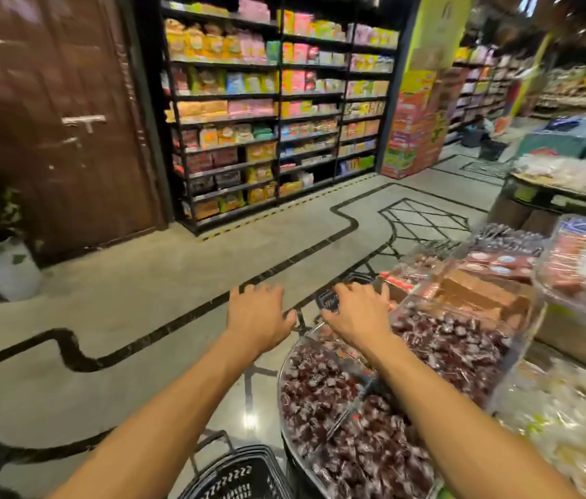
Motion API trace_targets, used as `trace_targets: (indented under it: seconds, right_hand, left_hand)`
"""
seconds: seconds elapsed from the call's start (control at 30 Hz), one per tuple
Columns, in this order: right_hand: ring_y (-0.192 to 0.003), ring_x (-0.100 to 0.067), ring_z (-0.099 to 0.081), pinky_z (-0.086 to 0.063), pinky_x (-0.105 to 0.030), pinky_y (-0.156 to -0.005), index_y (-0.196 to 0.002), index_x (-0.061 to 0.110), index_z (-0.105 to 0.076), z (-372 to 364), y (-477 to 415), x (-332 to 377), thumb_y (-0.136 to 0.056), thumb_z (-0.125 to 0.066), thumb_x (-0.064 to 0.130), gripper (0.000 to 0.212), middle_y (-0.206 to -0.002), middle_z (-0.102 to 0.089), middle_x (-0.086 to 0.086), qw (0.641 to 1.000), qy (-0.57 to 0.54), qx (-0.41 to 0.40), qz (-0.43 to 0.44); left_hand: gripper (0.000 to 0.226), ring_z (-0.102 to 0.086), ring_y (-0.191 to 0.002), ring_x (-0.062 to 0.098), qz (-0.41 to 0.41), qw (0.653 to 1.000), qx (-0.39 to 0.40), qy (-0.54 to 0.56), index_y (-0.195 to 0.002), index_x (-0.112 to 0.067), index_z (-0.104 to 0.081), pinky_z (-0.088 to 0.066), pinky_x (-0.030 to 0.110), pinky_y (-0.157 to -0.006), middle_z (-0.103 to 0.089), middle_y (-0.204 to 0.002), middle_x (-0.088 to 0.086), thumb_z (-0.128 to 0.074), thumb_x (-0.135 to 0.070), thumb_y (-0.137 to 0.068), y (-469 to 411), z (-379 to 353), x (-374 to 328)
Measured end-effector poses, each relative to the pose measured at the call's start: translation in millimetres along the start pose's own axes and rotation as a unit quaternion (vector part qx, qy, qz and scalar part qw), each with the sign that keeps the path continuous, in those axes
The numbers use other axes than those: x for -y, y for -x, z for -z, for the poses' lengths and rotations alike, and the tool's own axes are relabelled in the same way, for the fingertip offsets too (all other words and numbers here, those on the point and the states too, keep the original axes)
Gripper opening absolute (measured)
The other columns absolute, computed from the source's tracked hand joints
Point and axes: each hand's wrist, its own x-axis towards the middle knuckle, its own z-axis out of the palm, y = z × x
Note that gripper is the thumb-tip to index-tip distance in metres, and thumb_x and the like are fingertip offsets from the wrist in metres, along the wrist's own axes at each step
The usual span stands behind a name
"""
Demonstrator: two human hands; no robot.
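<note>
Head view: your left hand [259,313] hangs palm down over the floor [176,282], just below centre. Its fingers are spread and nearly straight, pointing to 12 o'clock, and it holds nothing.

Your right hand [358,313] is just beside it at 3 o'clock, also palm down. Its fingers are spread and loosely bent and its thumb sticks out toward 9 o'clock. They are not closed round anything.

A dark thing [329,301] shows between that thumb and the forefinger, with the hand covering most of it. The part in view is long and runs from about 8 o'clock up to 2 o'clock. It is too blurred to tell which end leads, or whether your fingers touch it.

From that hand's wrist down toward 5 o'clock lies the clear bin [280,369], full of dark red wrapped sweets [323,387]. Its long axis runs from 6 o'clock up toward 1 o'clock, and your right forearm crosses above it.

A black basket [244,477] sits at 6 o'clock on the bottom edge, between your forearms.

Stocked shelves [266,113] stand at 12 o'clock. A brown door [53,120] is at 10 o'clock and a white plant pot [7,268] at 9 o'clock.
</note>
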Motion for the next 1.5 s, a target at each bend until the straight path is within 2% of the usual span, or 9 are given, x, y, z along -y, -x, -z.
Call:
trace_targets:
  seconds: [0.13,0.33,0.5,0.67,0.73,0.87,1.03,1.13,1.5]
  right_hand:
    - [-0.141,-0.030,-0.047,-0.013,-0.063,-0.123,-0.142,0.029,-0.053,22,62,-59,-0.095,-0.053,0.063,0.058,-0.144,-0.059,-0.002,0.994,0.011,-0.013,-0.110]
    - [-0.139,-0.033,-0.046,-0.018,-0.063,-0.121,-0.145,0.027,-0.051,50,179,-133,-0.097,-0.053,0.065,0.061,-0.142,-0.059,-0.004,0.966,0.037,0.000,-0.255]
    - [-0.143,-0.030,-0.043,-0.016,-0.061,-0.122,-0.153,0.034,-0.044,71,265,-184,-0.095,-0.053,0.066,0.067,-0.150,-0.053,-0.001,0.941,0.022,-0.027,-0.338]
    - [-0.140,-0.029,-0.045,-0.018,-0.061,-0.122,-0.145,0.031,-0.051,86,353,-243,-0.093,-0.055,0.068,0.065,-0.145,-0.056,-0.001,0.917,0.033,-0.056,-0.393]
    - [-0.141,-0.029,-0.046,-0.016,-0.062,-0.123,-0.145,0.032,-0.052,92,389,-269,-0.092,-0.058,0.065,0.062,-0.144,-0.057,-0.001,0.907,0.019,-0.060,-0.417]
    - [-0.133,-0.028,-0.052,-0.024,-0.060,-0.119,-0.136,0.033,-0.057,100,453,-319,-0.093,-0.055,0.065,0.054,-0.135,-0.062,0.000,0.891,0.044,-0.074,-0.445]
    - [-0.140,-0.028,-0.046,-0.014,-0.061,-0.124,-0.147,0.030,-0.051,104,519,-372,-0.095,-0.055,0.062,0.061,-0.145,-0.056,0.000,0.884,0.037,-0.083,-0.459]
    - [-0.141,-0.026,-0.045,-0.015,-0.061,-0.124,-0.147,0.031,-0.051,100,547,-395,-0.096,-0.054,0.063,0.061,-0.148,-0.055,0.001,0.877,0.030,-0.086,-0.472]
    - [-0.141,-0.026,-0.045,-0.016,-0.059,-0.125,-0.149,0.031,-0.048,85,569,-468,-0.099,-0.052,0.065,0.060,-0.149,-0.053,0.001,0.873,0.016,-0.067,-0.482]
  left_hand:
    - [0.055,-0.055,-0.127,0.033,-0.109,0.994,0.001,0.001,-0.134,-0.022,-0.054,-0.037,0.052,-0.112,-0.063,-0.133,0.010,-0.041,-0.062,-0.098,10,1,-64]
    - [0.063,-0.051,-0.135,0.036,-0.240,0.971,0.015,0.013,-0.151,-0.021,-0.043,-0.034,0.056,-0.116,-0.057,-0.145,0.013,-0.040,-0.060,-0.101,48,9,-161]
    - [0.060,-0.052,-0.134,0.034,-0.333,0.943,-0.002,0.014,-0.145,-0.024,-0.049,-0.033,0.053,-0.116,-0.060,-0.142,0.010,-0.041,-0.063,-0.099,98,21,-250]
    - [0.063,-0.054,-0.131,0.035,-0.396,0.918,-0.010,0.014,-0.150,-0.027,-0.044,-0.037,0.051,-0.111,-0.058,-0.143,0.009,-0.040,-0.064,-0.099,143,31,-330]
    - [0.062,-0.053,-0.132,0.035,-0.416,0.909,-0.014,0.015,-0.148,-0.026,-0.046,-0.038,0.052,-0.111,-0.059,-0.142,0.009,-0.039,-0.064,-0.100,164,35,-363]
    - [0.057,-0.052,-0.132,0.037,-0.442,0.897,-0.008,0.015,-0.143,-0.024,-0.049,-0.039,0.055,-0.111,-0.059,-0.140,0.011,-0.039,-0.061,-0.101,212,42,-431]
    - [0.059,-0.052,-0.133,0.034,-0.467,0.884,-0.010,0.012,-0.147,-0.025,-0.048,-0.036,0.051,-0.110,-0.059,-0.142,0.010,-0.039,-0.061,-0.101,269,43,-505]
    - [0.060,-0.050,-0.135,0.035,-0.488,0.873,0.004,0.010,-0.146,-0.023,-0.047,-0.037,0.052,-0.112,-0.056,-0.146,0.012,-0.038,-0.061,-0.101,294,37,-538]
    - [0.066,-0.048,-0.139,0.036,-0.498,0.866,0.034,-0.005,-0.159,-0.027,-0.033,-0.032,0.057,-0.118,-0.054,-0.150,0.012,-0.034,-0.062,-0.103,302,4,-621]
